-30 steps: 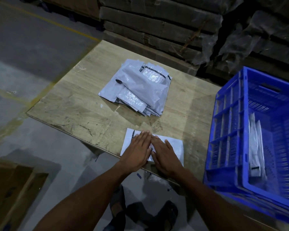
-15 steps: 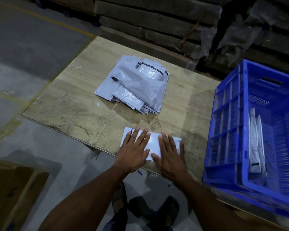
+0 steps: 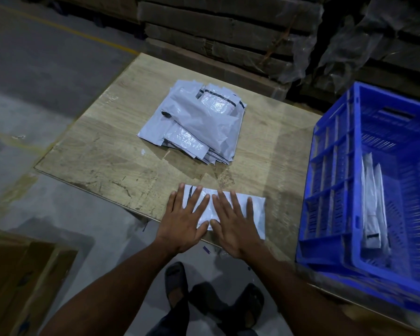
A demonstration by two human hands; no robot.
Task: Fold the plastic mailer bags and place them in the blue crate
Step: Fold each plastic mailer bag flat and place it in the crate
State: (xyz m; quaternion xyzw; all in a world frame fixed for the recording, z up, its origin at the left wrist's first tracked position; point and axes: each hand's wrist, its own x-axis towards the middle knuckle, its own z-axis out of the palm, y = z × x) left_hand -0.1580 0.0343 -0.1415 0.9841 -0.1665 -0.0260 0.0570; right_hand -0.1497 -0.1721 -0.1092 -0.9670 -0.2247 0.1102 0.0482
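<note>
A wooden board lies beside wrapped cardboard stacks and a carton.

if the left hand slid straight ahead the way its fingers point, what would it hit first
The left hand lies flat on the folded mailer, fingers pointing up and slightly right across the table. Past bare wood, it would likely meet the near edge of the pile of unfolded mailers first.

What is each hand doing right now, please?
Left hand: open, fingers straight, pressing flat on the folded white plastic mailer bag.
Right hand: open, pressing the same bag.
</note>
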